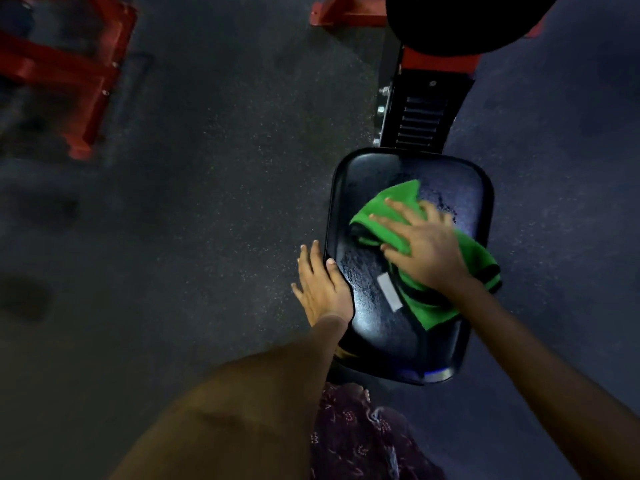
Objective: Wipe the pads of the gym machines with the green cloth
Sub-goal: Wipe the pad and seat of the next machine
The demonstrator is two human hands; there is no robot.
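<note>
A black seat pad of a gym machine lies right of centre, its surface wet and shiny. A green cloth with a white label is spread across its middle and right side. My right hand presses flat on the cloth with fingers spread and straight. My left hand rests on the pad's left edge, thumb on top of the pad, fingers down along the side.
A second black pad sits at the top on the machine's red and black frame. Another red machine frame stands at the top left. Dark speckled rubber floor surrounds the seat. My patterned clothing shows at the bottom.
</note>
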